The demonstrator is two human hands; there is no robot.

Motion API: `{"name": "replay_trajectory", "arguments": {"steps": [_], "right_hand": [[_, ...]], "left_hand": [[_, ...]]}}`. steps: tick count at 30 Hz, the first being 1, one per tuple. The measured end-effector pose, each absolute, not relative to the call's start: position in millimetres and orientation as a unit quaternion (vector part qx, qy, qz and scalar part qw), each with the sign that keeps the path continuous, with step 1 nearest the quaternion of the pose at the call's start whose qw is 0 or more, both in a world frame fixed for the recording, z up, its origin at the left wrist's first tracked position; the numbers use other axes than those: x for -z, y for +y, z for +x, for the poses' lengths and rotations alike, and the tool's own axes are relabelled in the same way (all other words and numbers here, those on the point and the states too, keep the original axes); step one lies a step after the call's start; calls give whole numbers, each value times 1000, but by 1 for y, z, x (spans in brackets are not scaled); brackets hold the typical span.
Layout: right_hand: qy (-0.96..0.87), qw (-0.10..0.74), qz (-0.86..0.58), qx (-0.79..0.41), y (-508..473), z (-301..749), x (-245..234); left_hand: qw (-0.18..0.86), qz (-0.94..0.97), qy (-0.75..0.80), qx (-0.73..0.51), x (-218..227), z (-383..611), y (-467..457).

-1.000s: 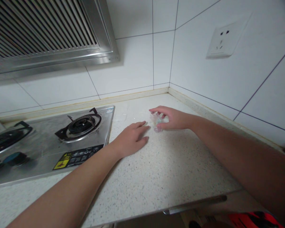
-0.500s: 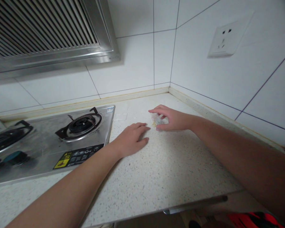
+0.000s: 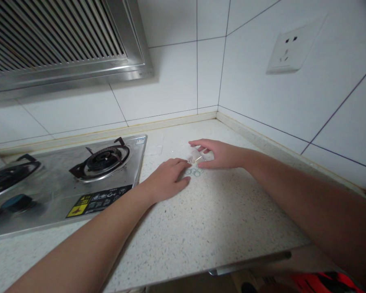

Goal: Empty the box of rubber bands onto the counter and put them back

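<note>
the right hand point(image 3: 222, 154) grips a clear container point(image 3: 196, 156), apparently to tilt it by the pale rings point(image 3: 197, 172) on the surface point(image 3: 219, 219), while the left hand point(image 3: 169, 179), loosely spread, rests beside them, perhaps for support.

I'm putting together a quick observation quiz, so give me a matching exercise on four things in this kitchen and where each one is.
Things:
1. Range hood
2. Small rings
3. Wall socket
4. Clear plastic packet

Places:
A. On the right-hand wall
B. At the fingertips of the right hand
C. Above the stove
D. Loose on the countertop

Pairs: 1-C, 2-D, 3-A, 4-B
</note>
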State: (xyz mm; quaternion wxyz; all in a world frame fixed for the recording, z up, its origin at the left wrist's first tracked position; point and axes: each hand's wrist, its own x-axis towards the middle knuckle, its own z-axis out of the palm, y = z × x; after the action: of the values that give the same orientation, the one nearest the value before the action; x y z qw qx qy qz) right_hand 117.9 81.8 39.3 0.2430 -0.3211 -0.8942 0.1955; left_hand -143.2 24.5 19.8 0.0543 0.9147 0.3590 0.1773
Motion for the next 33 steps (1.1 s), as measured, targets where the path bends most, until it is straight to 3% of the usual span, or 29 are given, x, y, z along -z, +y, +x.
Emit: {"name": "replay_trajectory", "arguments": {"steps": [8,16,33], "right_hand": [[-918,239,-290,-128,85,118,-42],[-875,334,-314,-155,80,119,-48],[-861,359,-312,-181,80,119,-47]], "left_hand": [[60,914,362,-170,-22,-142,24],[66,905,372,-196,-22,-143,21],[70,904,395,-147,-13,-148,28]]}}
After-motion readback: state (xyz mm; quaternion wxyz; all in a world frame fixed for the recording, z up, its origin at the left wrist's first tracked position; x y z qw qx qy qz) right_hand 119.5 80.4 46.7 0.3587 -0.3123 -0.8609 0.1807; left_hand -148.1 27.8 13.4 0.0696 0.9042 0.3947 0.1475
